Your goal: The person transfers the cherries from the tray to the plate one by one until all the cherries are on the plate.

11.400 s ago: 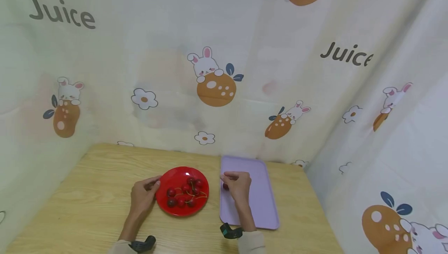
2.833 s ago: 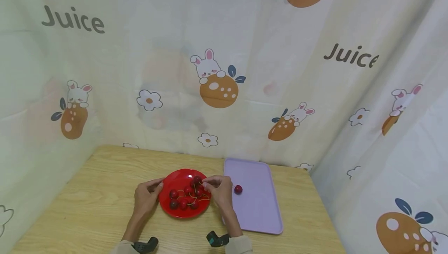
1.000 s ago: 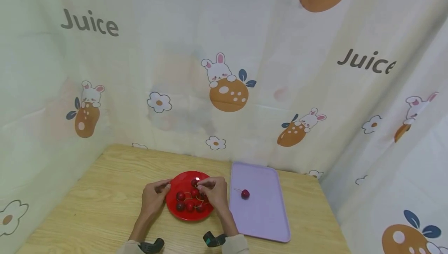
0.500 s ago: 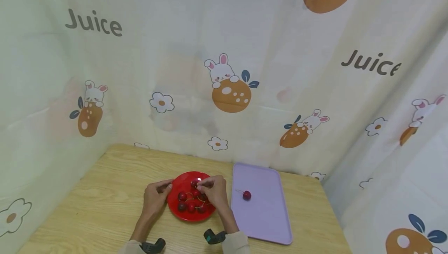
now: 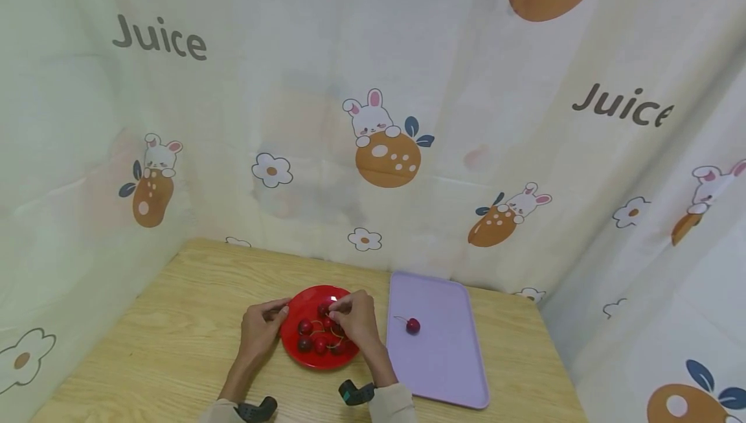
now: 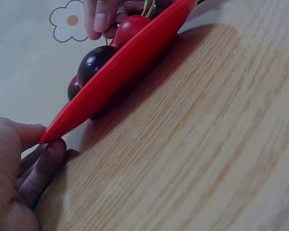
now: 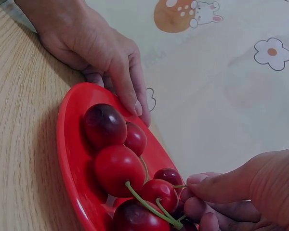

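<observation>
My left hand (image 5: 259,331) pinches the near-left rim of a shiny red plate (image 5: 303,358), thumb above and fingers beneath, as the left wrist view shows. Several dark red cherries with green stems lie on the plate. Over its right side is my right hand (image 5: 358,320). In the right wrist view its thumb and forefinger pinch the thin stem of a small cherry (image 7: 167,177) at the plate's far side. Larger cherries, among them a bright red one (image 7: 119,171) and a dark one (image 7: 104,126), sit beside it. Part of the heap is hidden behind the right fingers.
Right of the plate lies a flat lilac tray (image 5: 437,365) holding one stemmed cherry (image 5: 412,326). Both stand on a light wooden table (image 5: 192,319). A printed curtain (image 5: 315,216) hangs behind the table and along its sides.
Earlier my right hand was over the tray beside a cherry, which now lies there uncovered. That hand moved left to the plate and pinches another cherry's stem. My left hand kept the rim.
</observation>
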`<state>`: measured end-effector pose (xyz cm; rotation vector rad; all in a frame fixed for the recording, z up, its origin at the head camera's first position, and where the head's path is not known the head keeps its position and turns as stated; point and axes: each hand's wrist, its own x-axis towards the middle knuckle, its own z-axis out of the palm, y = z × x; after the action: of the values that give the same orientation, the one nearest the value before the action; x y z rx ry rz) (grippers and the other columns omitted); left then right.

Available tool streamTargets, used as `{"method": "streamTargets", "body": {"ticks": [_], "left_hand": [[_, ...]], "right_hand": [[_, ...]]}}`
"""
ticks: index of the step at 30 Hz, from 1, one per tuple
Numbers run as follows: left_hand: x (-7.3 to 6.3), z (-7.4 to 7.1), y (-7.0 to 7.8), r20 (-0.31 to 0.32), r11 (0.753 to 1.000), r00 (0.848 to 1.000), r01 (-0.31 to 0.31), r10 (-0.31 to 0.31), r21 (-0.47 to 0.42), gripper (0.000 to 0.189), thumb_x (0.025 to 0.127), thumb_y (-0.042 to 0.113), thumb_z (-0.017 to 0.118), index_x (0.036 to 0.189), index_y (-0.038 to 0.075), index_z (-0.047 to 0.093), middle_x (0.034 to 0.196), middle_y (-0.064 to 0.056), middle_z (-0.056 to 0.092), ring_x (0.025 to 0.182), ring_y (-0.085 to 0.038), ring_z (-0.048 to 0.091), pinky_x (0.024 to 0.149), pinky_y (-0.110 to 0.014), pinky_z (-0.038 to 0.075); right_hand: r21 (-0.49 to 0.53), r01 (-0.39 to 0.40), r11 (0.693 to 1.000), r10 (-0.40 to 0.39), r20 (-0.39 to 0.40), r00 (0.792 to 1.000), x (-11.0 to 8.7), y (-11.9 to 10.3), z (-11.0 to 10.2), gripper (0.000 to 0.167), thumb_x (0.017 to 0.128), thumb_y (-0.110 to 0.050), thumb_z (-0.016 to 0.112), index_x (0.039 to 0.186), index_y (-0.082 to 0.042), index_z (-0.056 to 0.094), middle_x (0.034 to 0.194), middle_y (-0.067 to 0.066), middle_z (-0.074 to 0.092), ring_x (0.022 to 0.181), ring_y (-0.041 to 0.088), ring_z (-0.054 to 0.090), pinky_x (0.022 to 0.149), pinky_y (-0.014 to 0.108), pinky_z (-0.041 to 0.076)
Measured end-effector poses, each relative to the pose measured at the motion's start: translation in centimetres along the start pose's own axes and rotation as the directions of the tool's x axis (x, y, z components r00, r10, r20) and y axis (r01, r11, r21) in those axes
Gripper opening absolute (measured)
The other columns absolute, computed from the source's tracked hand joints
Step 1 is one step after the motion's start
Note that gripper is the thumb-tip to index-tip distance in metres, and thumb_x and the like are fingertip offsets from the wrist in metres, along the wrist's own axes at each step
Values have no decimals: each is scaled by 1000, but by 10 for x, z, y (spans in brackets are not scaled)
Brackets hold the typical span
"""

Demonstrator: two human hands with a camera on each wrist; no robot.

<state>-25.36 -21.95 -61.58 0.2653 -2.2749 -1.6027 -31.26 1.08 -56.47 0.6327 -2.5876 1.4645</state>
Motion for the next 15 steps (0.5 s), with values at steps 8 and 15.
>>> {"method": "streamTargets", "body": {"ticks": [8, 15], "left_hand": [[-2, 2, 0, 5, 1000, 1000, 1, -1, 2, 23, 103, 9, 74, 124, 9, 83, 119, -12, 83, 88, -10, 72, 75, -19, 54], [-1, 0, 2, 6, 1000, 1000, -2, 2, 10, 23, 104, 10, 73, 125, 8, 82, 118, -13, 83, 87, -8, 70, 76, -18, 54]], "right_hand": [[-32, -87, 996, 88, 14, 996, -5, -25, -7, 9, 84, 6, 89, 91, 0, 86, 85, 12, 84, 69, 10, 69, 63, 24, 58], [-15, -102, 995, 103, 26, 994, -3, -23, -9, 10, 85, 5, 89, 95, 4, 85, 83, 14, 83, 69, 13, 73, 63, 25, 60]]}}
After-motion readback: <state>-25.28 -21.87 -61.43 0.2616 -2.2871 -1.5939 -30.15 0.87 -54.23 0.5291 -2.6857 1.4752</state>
